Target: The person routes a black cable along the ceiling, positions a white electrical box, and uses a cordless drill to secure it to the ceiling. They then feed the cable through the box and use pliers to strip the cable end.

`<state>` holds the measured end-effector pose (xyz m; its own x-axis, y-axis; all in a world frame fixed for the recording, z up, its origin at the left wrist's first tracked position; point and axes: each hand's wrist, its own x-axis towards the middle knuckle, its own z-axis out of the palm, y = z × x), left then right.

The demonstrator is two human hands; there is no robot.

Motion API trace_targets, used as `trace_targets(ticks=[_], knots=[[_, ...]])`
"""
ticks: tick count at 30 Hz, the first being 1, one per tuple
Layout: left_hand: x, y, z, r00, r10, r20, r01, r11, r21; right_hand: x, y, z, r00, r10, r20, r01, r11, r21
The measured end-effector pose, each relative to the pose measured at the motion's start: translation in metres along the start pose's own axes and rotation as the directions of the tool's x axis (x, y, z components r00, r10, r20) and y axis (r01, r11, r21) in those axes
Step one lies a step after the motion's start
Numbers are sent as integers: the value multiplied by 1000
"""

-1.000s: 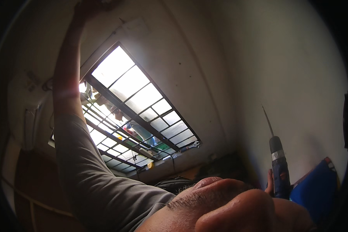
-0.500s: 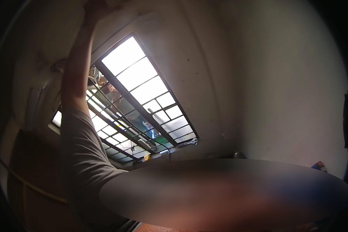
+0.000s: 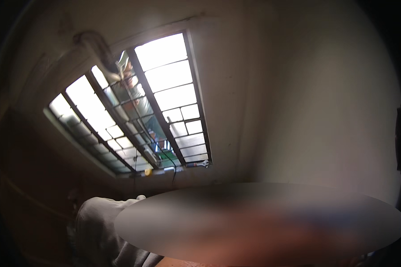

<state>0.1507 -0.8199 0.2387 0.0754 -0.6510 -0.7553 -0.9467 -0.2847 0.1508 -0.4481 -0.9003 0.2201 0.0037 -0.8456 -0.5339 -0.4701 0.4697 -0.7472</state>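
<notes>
Neither of my hands shows in the head view. A grey sleeve [image 3: 103, 222] is bunched at the lower left; its hand is out of sight, and I cannot tell whose arm it is. A large blurred patch hides most of the lower middle and right. Above it, a barred window [image 3: 169, 80] lets in bright light. On its sill lie an adjustable wrench [image 3: 203, 164] and a small yellow round thing [image 3: 148, 171].
A curved pipe [image 3: 98, 46] runs along the wall to the window. A dark cable [image 3: 174, 171] hangs over the sill. Through the bars, a person [image 3: 138, 100] appears to be outside. A plain pale wall [image 3: 329, 111] stands at right; a dark object [image 3: 400, 140] is at its edge.
The raised bare forearm at the left has gone from view, and its grey sleeve now sits low. The view has tilted, so the window appears turned and further left.
</notes>
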Motion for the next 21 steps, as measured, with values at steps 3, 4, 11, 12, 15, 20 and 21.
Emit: trace_targets(ticks=[3,4,11,12,15,20,21], knots=[[-38,-17,35,993,-79,91,93,982,-163,26,-3,9,983,8,183,73,898,-434],[-50,-20,44,990,-97,99,117,969,-217,37,-6,13,969,19,247,110,861,-497],[-96,-18,102,810,-439,-388,27,689,-724,106,-8,81,968,140,207,102,536,-838],[-98,-18,114,752,-505,-423,-2,639,-769,117,-2,93,975,161,155,45,540,-841],[-96,-24,171,710,-623,-328,69,525,-848,143,29,131,893,315,321,41,654,-756],[-101,-36,321,879,-476,-27,268,539,-799,141,52,140,917,341,206,14,491,-871],[-109,-35,351,872,-489,-26,263,512,-818,126,49,137,932,340,125,-102,577,-811]])
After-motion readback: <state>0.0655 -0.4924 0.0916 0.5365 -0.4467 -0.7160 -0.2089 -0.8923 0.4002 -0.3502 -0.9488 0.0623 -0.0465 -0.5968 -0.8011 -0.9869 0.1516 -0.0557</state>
